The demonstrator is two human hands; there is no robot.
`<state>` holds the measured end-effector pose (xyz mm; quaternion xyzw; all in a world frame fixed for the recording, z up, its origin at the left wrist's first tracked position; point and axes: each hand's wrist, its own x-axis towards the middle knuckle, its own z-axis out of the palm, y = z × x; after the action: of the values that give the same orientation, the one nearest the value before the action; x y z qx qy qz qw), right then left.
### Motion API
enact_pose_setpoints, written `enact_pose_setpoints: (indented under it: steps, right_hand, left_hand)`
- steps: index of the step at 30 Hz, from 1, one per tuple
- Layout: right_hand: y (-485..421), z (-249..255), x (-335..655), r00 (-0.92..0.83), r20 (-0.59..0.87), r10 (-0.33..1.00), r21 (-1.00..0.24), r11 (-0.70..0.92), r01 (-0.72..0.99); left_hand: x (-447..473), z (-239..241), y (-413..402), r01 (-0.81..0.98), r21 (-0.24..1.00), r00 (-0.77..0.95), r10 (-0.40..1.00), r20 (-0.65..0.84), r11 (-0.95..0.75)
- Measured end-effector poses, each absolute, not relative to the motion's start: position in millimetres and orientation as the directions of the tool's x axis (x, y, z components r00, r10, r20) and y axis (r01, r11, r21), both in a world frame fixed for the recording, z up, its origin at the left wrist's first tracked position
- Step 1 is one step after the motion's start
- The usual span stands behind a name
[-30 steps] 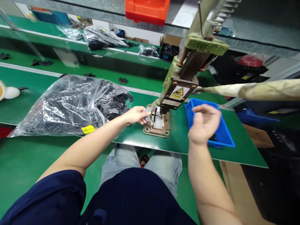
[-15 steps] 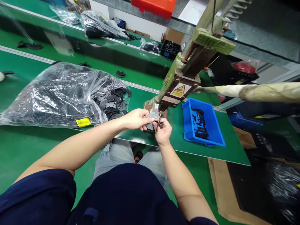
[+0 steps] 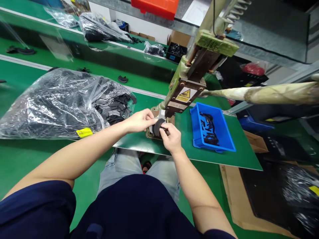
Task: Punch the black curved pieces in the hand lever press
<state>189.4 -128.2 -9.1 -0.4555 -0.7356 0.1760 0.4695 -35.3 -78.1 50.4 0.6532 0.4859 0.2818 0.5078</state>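
both hands meet at the centre of the frame, just in front of the base of the green press (image 3: 185, 83). the left hand (image 3: 139, 121) comes in from the left with its fingers pinched narrow on a flat black curved part (image 3: 157, 126), and the right hand (image 3: 171, 137) closes its fingertips on the same part from the lower right, so the 2 hands hold it between them. the part sits just above the near edge of the press base, and whether it touches the base cannot be told.

right of the hands, a blue bin (image 3: 223, 131) lies on the green bench (image 3: 224, 159), near the press and apart from both hands. it holds a loose scatter of small black parts (image 3: 208, 127) along its middle, with much of its floor bare.

at the left of the frame, a large clear plastic bag (image 3: 54, 103) lies on its side on the bench, packed with black curved pieces. its mouth faces the press, and a heap of spilled pieces (image 3: 114, 111) fans out of it, near the left wrist. a yellow label (image 3: 84, 132) is stuck at its near edge.

in the upper centre, a small black box (image 3: 175, 51) of dark parts stands on the far bench, with 1 smaller bag (image 3: 153, 49) just left of it and another bag (image 3: 99, 30) further left. a red bin (image 3: 154, 6) sits on the shelf at the top edge; its contents cannot be seen.
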Motion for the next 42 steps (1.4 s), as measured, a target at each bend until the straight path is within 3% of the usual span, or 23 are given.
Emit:
enact_pose_setpoints:
  steps: [3, 5, 11, 15, 19, 24, 29, 33, 42]
  right_hand:
    - [-129.4, -10.8, 190.1, -0.14, 0.561, 0.816, -0.659, 0.543, 0.521]
    - [-130.5, -11.5, 190.2, -0.136, 0.582, 0.802, -0.645, 0.557, 0.522]
    - [-136.5, -10.9, 190.6, -0.106, 0.623, 0.775, -0.631, 0.578, 0.518]
    - [-136.7, -12.3, 190.8, -0.082, 0.623, 0.778, -0.645, 0.57, 0.508]
    - [-127.8, -12.6, 186.5, -0.061, 0.603, 0.795, -0.683, 0.555, 0.476]
    - [-120.4, -14.5, 185.1, -0.084, 0.545, 0.834, -0.724, 0.519, 0.453]
    - [-141.1, -22.1, 207.2, -0.023, 0.531, 0.847, -0.751, 0.484, 0.45]
    - [-167.6, -25.1, 225.2, -0.004, 0.535, 0.845, -0.745, 0.474, 0.47]
    - [-176.3, -11.9, 286.7, 0.068, 0.489, 0.87, -0.697, 0.343, 0.629]
  left_hand:
    - [-35.2, 53.6, -85.3, 0.457, 0.844, 0.298, 0.943, 0.15, -0.279]
    - [-31.6, 56.0, -89.8, 0.506, 0.804, 0.373, 0.92, 0.123, -0.312]
    - [-17.1, 54.6, -92.0, 0.388, 0.916, 0.443, 0.893, -0.084, -0.106]
    - [-14.9, 49.3, -88.0, 0.314, 0.947, 0.454, 0.887, -0.085, -0.071]
    - [-16.2, 40.4, -82.1, 0.198, 0.98, 0.313, 0.949, -0.032, -0.032]
    - [-24.9, 20.6, -69.3, 0.06, 0.963, 0.457, 0.85, -0.261, 0.263]
    - [-38.5, -8.6, -35.2, 0.111, 0.946, 0.162, 0.934, -0.32, 0.305]
    - [-34.7, -18.1, 20.7, 0.081, 0.912, -0.043, 0.916, -0.4, 0.402]
    - [-30.2, 26.6, 128.8, -0.025, 0.947, -0.077, 0.944, -0.32, 0.319]
